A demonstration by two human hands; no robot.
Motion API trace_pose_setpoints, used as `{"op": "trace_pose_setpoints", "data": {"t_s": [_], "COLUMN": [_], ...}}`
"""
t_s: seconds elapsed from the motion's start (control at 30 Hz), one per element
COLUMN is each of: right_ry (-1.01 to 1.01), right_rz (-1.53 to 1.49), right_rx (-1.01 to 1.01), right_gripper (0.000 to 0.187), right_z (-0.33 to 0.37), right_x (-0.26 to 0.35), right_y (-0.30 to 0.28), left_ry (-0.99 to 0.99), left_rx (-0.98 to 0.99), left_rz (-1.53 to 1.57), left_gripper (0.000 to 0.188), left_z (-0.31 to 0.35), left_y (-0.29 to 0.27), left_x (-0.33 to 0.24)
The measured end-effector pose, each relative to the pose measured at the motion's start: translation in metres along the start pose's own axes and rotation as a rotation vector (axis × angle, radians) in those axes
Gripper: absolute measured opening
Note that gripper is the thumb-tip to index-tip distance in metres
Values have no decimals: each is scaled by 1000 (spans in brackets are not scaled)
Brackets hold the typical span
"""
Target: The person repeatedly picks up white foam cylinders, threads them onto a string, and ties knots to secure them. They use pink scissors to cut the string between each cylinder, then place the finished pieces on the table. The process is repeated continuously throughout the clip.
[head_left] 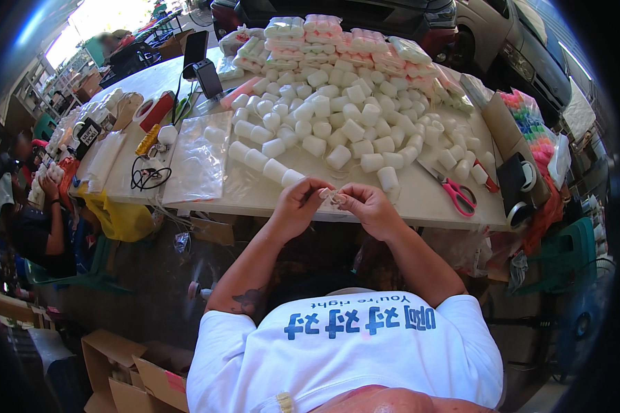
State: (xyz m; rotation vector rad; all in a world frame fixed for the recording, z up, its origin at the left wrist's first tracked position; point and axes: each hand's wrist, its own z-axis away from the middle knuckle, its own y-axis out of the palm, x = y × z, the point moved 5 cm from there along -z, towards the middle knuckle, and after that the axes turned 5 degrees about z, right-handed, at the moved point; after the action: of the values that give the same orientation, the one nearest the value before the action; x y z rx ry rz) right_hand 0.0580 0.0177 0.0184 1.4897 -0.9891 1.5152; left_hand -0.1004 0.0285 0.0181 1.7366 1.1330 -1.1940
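At the table's near edge, my left hand (300,208) and my right hand (373,210) meet, fingertips pinched together. Between them is a small, thin, whitish piece (333,197), crumpled or string-like; its kind is too small to make out. Just beyond my fingers, a line of short white cylinders (255,160) lies end to end, its nearest one beside my left fingertips. Many more loose white cylinders (351,131) are heaped behind it. To the right of my hands, scissors (457,196) with pinkish-red handles rest on the table (420,215).
Wrapped packs (324,41) of pastel pieces are stacked behind the heap. A clear plastic bag (196,162), black cable (150,177) and tape roll (145,110) lie left. An open carton (506,131) stands right. Another person (48,220) sits at the left; cardboard boxes (134,372) stand below.
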Motion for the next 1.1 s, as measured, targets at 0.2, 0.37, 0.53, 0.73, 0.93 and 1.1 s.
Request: {"op": "trace_pose_setpoints", "data": {"t_s": [0.2,0.37,0.53,0.73,0.93,1.1], "right_ry": [-55,-76,-286,-282,15,-96], "right_rz": [189,53,295,589,-60,-96], "right_rx": [-89,-198,-332,-194,137,79], "right_gripper": [19,18,18,16,18,16], "right_z": [1,1,5,2,-7,-11], "right_x": [3,-1,11,15,-3,4], "right_y": [-7,2,2,-5,10,19], "left_ry": [259,458,347,346,139,20], "left_rx": [-46,-245,-150,81,56,15], "left_rz": [-461,-522,-474,-596,-255,208], "left_gripper": [8,10,8,8,8,16], "left_z": [3,8,6,0,-1,5], "left_y": [3,11,9,-4,-8,-1], "left_x": [-17,-22,-24,-36,-11,5]}}
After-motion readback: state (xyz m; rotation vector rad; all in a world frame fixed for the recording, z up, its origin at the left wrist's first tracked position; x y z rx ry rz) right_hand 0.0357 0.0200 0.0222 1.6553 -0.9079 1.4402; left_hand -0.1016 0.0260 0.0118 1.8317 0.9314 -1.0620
